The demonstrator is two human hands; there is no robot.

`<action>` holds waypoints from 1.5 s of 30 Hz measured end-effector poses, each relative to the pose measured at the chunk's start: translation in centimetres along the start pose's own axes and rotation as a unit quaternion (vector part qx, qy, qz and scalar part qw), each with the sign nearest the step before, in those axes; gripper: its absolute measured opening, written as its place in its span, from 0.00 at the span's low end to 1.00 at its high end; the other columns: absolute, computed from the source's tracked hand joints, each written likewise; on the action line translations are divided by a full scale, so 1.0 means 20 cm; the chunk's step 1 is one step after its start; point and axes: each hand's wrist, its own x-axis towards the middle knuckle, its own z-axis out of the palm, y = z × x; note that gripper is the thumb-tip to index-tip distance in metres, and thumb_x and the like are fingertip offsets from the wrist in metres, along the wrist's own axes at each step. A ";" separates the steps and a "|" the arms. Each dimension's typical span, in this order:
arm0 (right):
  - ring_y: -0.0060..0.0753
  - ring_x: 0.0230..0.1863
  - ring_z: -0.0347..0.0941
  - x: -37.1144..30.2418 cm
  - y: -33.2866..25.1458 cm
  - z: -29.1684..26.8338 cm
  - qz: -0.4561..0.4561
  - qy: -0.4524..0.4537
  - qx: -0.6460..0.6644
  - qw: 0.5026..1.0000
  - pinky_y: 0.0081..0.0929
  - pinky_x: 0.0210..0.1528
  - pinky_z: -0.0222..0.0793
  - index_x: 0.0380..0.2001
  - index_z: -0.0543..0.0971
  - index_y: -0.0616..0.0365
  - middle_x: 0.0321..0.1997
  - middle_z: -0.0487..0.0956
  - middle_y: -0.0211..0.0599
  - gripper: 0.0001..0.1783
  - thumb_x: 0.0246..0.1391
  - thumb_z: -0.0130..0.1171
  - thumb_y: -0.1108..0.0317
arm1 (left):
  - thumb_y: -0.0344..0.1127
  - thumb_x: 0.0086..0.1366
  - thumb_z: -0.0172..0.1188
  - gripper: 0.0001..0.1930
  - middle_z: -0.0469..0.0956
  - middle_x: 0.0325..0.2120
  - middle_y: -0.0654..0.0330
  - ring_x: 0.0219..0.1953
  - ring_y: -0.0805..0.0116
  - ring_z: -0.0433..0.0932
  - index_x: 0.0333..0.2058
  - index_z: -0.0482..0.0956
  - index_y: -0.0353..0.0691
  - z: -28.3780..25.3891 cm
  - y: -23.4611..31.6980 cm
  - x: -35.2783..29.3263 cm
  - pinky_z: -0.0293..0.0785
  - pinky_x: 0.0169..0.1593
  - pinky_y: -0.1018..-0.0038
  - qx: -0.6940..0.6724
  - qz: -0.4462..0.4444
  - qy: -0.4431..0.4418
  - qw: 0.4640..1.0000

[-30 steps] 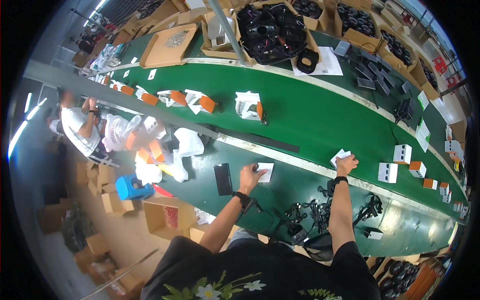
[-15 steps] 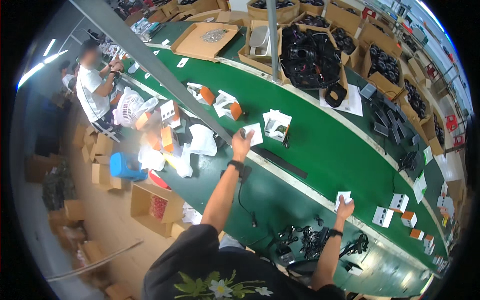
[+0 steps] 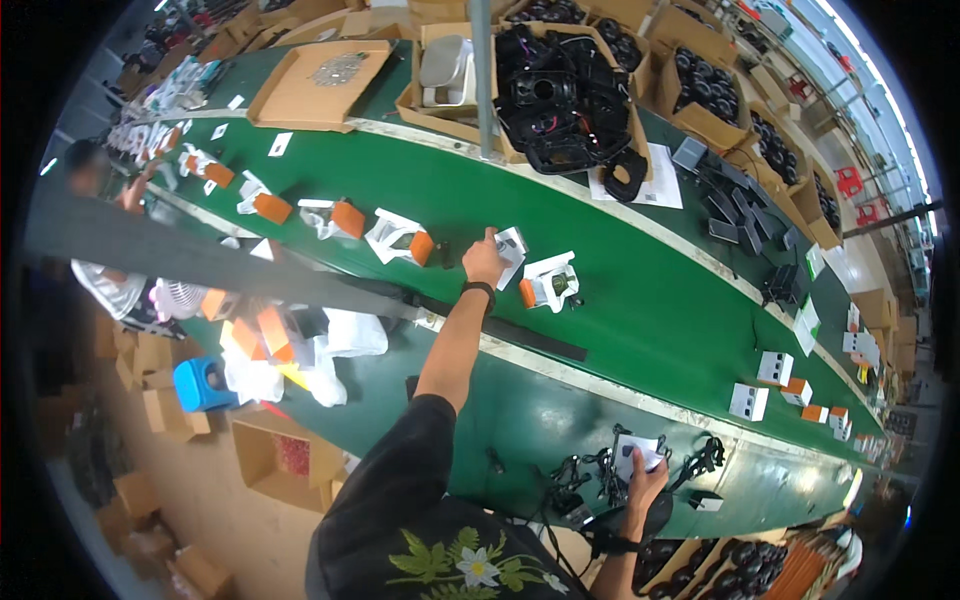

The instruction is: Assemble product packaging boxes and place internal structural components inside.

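Note:
My left hand (image 3: 484,262) reaches over the green conveyor belt, its fingers closed at the side of a small white box (image 3: 511,246). Just right of that box stands an open white carton (image 3: 552,284) with an orange side and a dark item inside. Nearer to me, my right hand (image 3: 648,481) grips a white leaflet (image 3: 628,455) with dark print. The leaflet is above a heap of black cables (image 3: 603,474) on the green worktable. To the left, another open carton (image 3: 398,238) with an orange flap is on the belt.
A grey metal post (image 3: 220,265) crosses the left side. Closed white and orange boxes (image 3: 748,402) stand on the belt at right. Beyond the belt is a cardboard box (image 3: 640,130) of black parts. At far left sits a person (image 3: 105,285) beside the belt.
My right hand has drawn back from the belt edge, bringing the leaflet over the cables. My left hand stays over the belt at a white box. The view has shifted to the right.

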 end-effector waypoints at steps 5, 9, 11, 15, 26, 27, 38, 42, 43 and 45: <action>0.20 0.34 0.76 -0.21 -0.24 0.09 0.029 -0.026 0.069 0.997 0.26 0.39 0.73 0.40 0.85 0.66 0.34 0.86 0.30 0.19 0.61 0.80 0.60 | 0.46 0.49 0.88 0.34 0.86 0.52 0.51 0.51 0.47 0.89 0.54 0.84 0.45 0.05 -0.08 0.07 0.88 0.53 0.54 0.152 -0.013 0.056 0.987; 0.20 0.37 0.77 -0.17 -0.37 0.10 0.011 -0.106 0.068 0.992 0.27 0.42 0.76 0.41 0.85 0.66 0.36 0.85 0.29 0.17 0.60 0.79 0.63 | 0.52 0.49 0.87 0.32 0.90 0.48 0.48 0.51 0.49 0.90 0.49 0.89 0.41 -0.11 -0.02 -0.11 0.88 0.53 0.55 -0.002 -0.016 -0.036 0.999; 0.23 0.41 0.78 -0.12 -0.48 0.16 0.029 -0.180 0.139 0.973 0.29 0.46 0.78 0.48 0.85 0.66 0.41 0.87 0.30 0.18 0.61 0.77 0.66 | 0.46 0.47 0.88 0.31 0.90 0.46 0.48 0.48 0.53 0.90 0.48 0.90 0.36 -0.29 -0.05 -0.35 0.86 0.52 0.59 -0.156 -0.008 -0.010 0.988; 0.24 0.51 0.82 -0.16 -0.77 0.38 -0.106 -0.260 0.283 0.917 0.29 0.54 0.79 0.65 0.80 0.66 0.54 0.87 0.36 0.30 0.61 0.77 0.72 | 0.37 0.51 0.88 0.28 0.90 0.41 0.57 0.45 0.66 0.86 0.50 0.89 0.32 -0.55 -0.01 -1.30 0.82 0.53 0.67 -0.376 0.055 -0.005 0.925; 0.22 0.37 0.82 -0.97 -0.74 0.31 -0.174 -0.444 0.195 0.857 0.27 0.41 0.78 0.40 0.86 0.66 0.38 0.90 0.34 0.13 0.55 0.81 0.74 | 0.51 0.82 0.63 0.24 0.82 0.43 0.71 0.29 0.83 0.73 0.66 0.73 0.45 -0.85 -0.09 -3.08 0.70 0.31 0.78 -0.755 -0.251 -0.022 0.606; 0.26 0.36 0.83 -1.04 -0.76 0.32 -0.218 -0.440 0.211 0.845 0.31 0.42 0.79 0.39 0.86 0.67 0.37 0.90 0.38 0.15 0.52 0.82 0.74 | 0.50 0.82 0.64 0.23 0.82 0.42 0.71 0.29 0.83 0.74 0.65 0.75 0.43 -0.85 -0.13 -3.15 0.71 0.32 0.78 -0.765 -0.221 0.016 0.605; 0.37 0.43 0.87 -1.90 -0.66 0.79 -0.337 -0.626 -0.011 0.703 0.37 0.47 0.82 0.59 0.78 0.65 0.44 0.89 0.49 0.31 0.65 0.77 0.55 | 0.33 0.67 0.78 0.21 0.86 0.39 0.67 0.31 0.81 0.80 0.55 0.82 0.38 -0.92 -1.05 -3.58 0.75 0.32 0.78 -0.640 -0.259 0.215 0.690; 0.40 0.53 0.85 -1.86 -0.59 1.00 -0.322 -0.604 -0.039 0.728 0.36 0.56 0.81 0.75 0.63 0.62 0.57 0.85 0.54 0.38 0.75 0.67 0.54 | 0.34 0.60 0.82 0.22 0.88 0.37 0.63 0.32 0.76 0.83 0.51 0.86 0.34 -0.57 -1.88 -3.46 0.78 0.32 0.74 -0.616 -0.376 0.266 0.639; 0.39 0.54 0.85 -1.82 -0.56 1.01 -0.303 -0.606 -0.047 0.734 0.35 0.58 0.81 0.75 0.64 0.63 0.58 0.85 0.54 0.36 0.76 0.65 0.55 | 0.33 0.58 0.83 0.21 0.89 0.37 0.60 0.33 0.73 0.84 0.48 0.87 0.33 -0.44 -2.13 -3.46 0.79 0.33 0.72 -0.601 -0.408 0.300 0.618; 0.39 0.55 0.85 -1.78 -0.53 1.00 -0.260 -0.620 -0.057 0.738 0.34 0.60 0.80 0.74 0.67 0.63 0.58 0.85 0.52 0.32 0.79 0.61 0.57 | 0.33 0.55 0.84 0.23 0.89 0.37 0.57 0.34 0.68 0.85 0.47 0.87 0.31 -0.18 -2.66 -3.57 0.80 0.35 0.69 -0.575 -0.457 0.372 0.567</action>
